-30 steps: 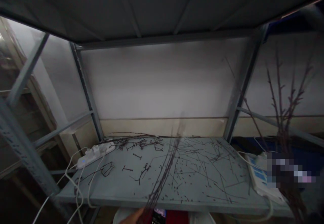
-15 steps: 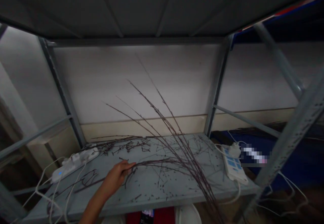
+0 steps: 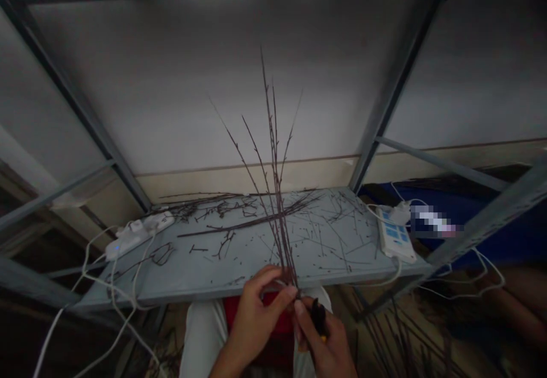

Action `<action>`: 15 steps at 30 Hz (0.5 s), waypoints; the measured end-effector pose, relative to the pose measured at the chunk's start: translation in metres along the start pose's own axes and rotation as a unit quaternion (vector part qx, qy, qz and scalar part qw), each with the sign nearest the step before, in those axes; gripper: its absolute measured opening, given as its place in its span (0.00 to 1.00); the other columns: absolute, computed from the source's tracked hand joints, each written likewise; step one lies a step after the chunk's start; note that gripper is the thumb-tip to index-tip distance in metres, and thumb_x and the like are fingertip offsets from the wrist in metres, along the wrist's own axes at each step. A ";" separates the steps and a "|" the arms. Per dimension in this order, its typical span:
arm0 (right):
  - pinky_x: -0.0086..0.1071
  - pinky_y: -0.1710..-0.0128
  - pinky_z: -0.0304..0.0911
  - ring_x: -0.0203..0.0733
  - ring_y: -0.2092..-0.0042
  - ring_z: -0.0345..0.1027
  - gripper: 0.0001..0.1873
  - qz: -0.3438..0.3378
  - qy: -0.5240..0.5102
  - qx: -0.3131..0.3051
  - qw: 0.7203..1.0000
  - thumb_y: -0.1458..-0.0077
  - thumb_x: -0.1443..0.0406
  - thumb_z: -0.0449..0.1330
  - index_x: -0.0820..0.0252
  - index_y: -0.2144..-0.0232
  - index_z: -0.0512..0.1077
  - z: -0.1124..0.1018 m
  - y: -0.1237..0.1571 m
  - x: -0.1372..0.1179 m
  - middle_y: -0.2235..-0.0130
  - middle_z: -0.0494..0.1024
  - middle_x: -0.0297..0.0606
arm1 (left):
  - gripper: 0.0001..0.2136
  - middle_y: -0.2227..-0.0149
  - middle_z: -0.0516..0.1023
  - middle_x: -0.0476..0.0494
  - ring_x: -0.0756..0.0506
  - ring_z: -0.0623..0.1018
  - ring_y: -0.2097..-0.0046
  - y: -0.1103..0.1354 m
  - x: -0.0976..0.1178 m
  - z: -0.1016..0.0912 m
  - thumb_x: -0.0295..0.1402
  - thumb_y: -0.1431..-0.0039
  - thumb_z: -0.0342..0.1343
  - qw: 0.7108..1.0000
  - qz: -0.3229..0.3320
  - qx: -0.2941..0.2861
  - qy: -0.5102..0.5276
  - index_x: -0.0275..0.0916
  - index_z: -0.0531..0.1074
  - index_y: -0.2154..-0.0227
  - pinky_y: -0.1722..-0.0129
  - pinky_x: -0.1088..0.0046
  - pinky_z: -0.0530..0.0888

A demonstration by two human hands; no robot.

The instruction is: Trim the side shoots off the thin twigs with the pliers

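Observation:
Both my hands are at the bottom centre, just below the front edge of a grey metal shelf [image 3: 325,241]. My left hand [image 3: 256,321] pinches the lower stems of a bunch of thin dark twigs [image 3: 273,179], which stand nearly upright and fan out above the shelf. My right hand [image 3: 322,338] grips a small black hand tool [image 3: 318,318] with a bit of yellow at its base, right beside the twig stems. Whether its tip touches them is hidden. Many cut twig pieces [image 3: 256,218] lie scattered across the shelf top.
A white power strip [image 3: 139,235] with trailing white cables sits at the shelf's left end. A white-and-blue power strip [image 3: 395,235] sits at its right end. More long twigs [image 3: 397,338] lie on the floor at lower right. My white-trousered legs show below.
The twig bunch has swung from leaning right to nearly upright. My right hand has come into view with the black tool. The view has tilted downward, so the shelf sits higher in the frame.

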State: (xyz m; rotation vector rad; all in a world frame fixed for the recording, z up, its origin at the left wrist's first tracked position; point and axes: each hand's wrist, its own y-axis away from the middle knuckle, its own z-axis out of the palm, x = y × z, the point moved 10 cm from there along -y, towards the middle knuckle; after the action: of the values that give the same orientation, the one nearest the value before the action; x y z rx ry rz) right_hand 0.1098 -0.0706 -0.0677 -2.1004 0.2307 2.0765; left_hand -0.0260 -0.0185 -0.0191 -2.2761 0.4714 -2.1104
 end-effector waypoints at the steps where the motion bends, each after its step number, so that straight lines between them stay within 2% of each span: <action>1: 0.29 0.76 0.60 0.36 0.77 0.60 0.27 0.001 -0.006 -0.017 1.000 0.44 0.43 0.59 0.58 0.79 0.70 0.009 -0.001 0.002 0.80 0.66 0.31 | 0.12 0.63 0.82 0.41 0.43 0.79 0.59 0.003 -0.001 0.003 0.42 0.40 0.62 1.000 -0.010 0.016 0.017 0.37 0.82 0.63 0.56 0.70 0.75; 3: 0.30 0.72 0.64 0.38 0.74 0.65 0.24 0.012 -0.018 -0.028 0.999 0.45 0.44 0.61 0.59 0.75 0.73 0.020 -0.002 0.008 0.77 0.71 0.33 | 0.13 0.67 0.82 0.42 0.44 0.79 0.63 0.005 -0.009 -0.003 0.42 0.40 0.62 0.996 -0.043 0.057 0.058 0.36 0.81 0.66 0.62 0.72 0.76; 5: 0.33 0.63 0.70 0.44 0.66 0.73 0.23 0.033 -0.045 -0.010 0.998 0.49 0.45 0.66 0.59 0.66 0.77 0.024 -0.002 0.020 0.70 0.78 0.37 | 0.14 0.66 0.83 0.42 0.44 0.80 0.63 0.004 -0.021 -0.017 0.43 0.41 0.62 0.988 -0.069 0.096 0.100 0.35 0.81 0.62 0.63 0.71 0.76; 7: 0.37 0.58 0.72 0.50 0.58 0.76 0.27 0.074 -0.096 0.011 0.993 0.55 0.46 0.70 0.58 0.60 0.78 0.023 -0.001 0.042 0.63 0.81 0.41 | 0.16 0.64 0.84 0.41 0.43 0.81 0.63 0.001 -0.029 -0.033 0.43 0.42 0.63 0.982 -0.075 0.127 0.121 0.35 0.81 0.59 0.62 0.70 0.77; 10: 0.39 0.64 0.74 0.51 0.63 0.77 0.25 0.168 -0.194 0.020 0.966 0.60 0.45 0.71 0.58 0.69 0.76 0.015 0.001 0.091 0.67 0.82 0.42 | 0.17 0.64 0.85 0.40 0.43 0.81 0.64 -0.003 -0.036 -0.050 0.42 0.43 0.65 0.980 -0.074 0.137 0.127 0.34 0.81 0.58 0.61 0.68 0.79; 13: 0.42 0.69 0.75 0.50 0.70 0.76 0.28 0.221 -0.236 0.029 0.946 0.62 0.39 0.69 0.55 0.81 0.70 -0.012 0.003 0.132 0.74 0.79 0.40 | 0.17 0.64 0.84 0.40 0.43 0.81 0.63 -0.006 -0.039 -0.055 0.41 0.42 0.65 0.982 -0.077 0.117 0.123 0.34 0.81 0.56 0.61 0.68 0.79; 15: 0.45 0.69 0.76 0.51 0.69 0.77 0.25 0.228 -0.238 0.010 0.944 0.59 0.39 0.67 0.52 0.80 0.73 -0.033 0.009 0.144 0.74 0.79 0.38 | 0.17 0.63 0.84 0.40 0.43 0.81 0.63 -0.007 -0.039 -0.054 0.41 0.41 0.64 0.985 -0.072 0.105 0.119 0.35 0.81 0.55 0.61 0.69 0.79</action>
State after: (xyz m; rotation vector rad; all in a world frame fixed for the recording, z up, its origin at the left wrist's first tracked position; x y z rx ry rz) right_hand 0.1413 -0.0849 -0.2115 -1.5637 0.7125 2.7477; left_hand -0.0791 0.0077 -0.0503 -2.0100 0.0774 -2.3844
